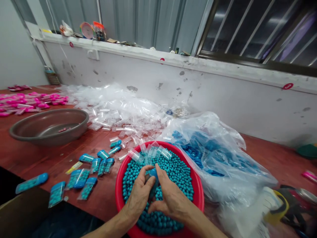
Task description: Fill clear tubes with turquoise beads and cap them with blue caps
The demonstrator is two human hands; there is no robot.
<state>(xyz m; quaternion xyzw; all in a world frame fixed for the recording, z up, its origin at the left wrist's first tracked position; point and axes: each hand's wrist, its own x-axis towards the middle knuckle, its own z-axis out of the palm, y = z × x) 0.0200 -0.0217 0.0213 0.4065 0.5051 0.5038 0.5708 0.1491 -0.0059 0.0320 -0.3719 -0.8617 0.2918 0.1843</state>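
Observation:
Over a red basin (120,185) of teal beads (180,172), both hands meet around a small clear plastic case with a blue cap (153,173). My left hand (138,195) is closed on the case, thumb bent across its front. My right hand (172,195) lies against the other side, fingers straight along the cap and thumb near the lower end. Hands hide much of the case, so its contents cannot be made out. Several clear empty cases (152,152) rest on the beads at the basin's far side.
Bead-filled, blue-capped cases (56,193) lie at left, near a grey-brown basin (49,138). Clear cases (111,99) are heaped behind. A plastic bag of blue caps (205,148) sits at right, scissors-like yellow handles (279,208) beyond it. Pink cases (32,100) are far left.

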